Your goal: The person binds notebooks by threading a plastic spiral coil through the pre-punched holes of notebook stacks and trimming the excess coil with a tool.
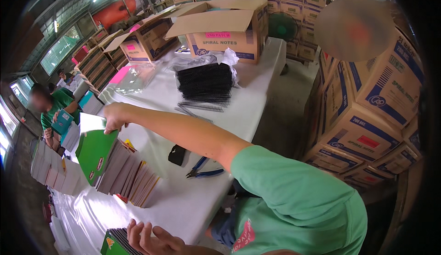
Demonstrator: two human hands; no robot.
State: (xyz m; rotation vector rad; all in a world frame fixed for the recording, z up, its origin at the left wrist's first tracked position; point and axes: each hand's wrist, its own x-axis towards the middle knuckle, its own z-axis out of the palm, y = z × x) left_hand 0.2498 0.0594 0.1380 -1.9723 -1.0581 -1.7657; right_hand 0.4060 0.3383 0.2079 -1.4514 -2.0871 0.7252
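My right arm stretches across the white-covered table. My right hand (115,117) is closed on the top edge of a green notebook (97,148), which stands tilted against a leaning row of unbound notebooks (123,170). At the lower edge, my left hand (154,240) has its fingers bent and apart. Just beside its fingertips is a green notebook with a black coil spine (120,243), partly cut off; whether they touch I cannot tell. Blue-handled pliers (202,168) lie under my right arm, next to a small black object (177,154).
A pile of black spiral coils (204,82) lies on plastic beyond my arm. Open cardboard boxes (225,36) stand at the table's far end. Stacked cartons (367,137) line the right. Across the table, a person in green (59,105) holds a teal notebook near more paper stacks (50,167).
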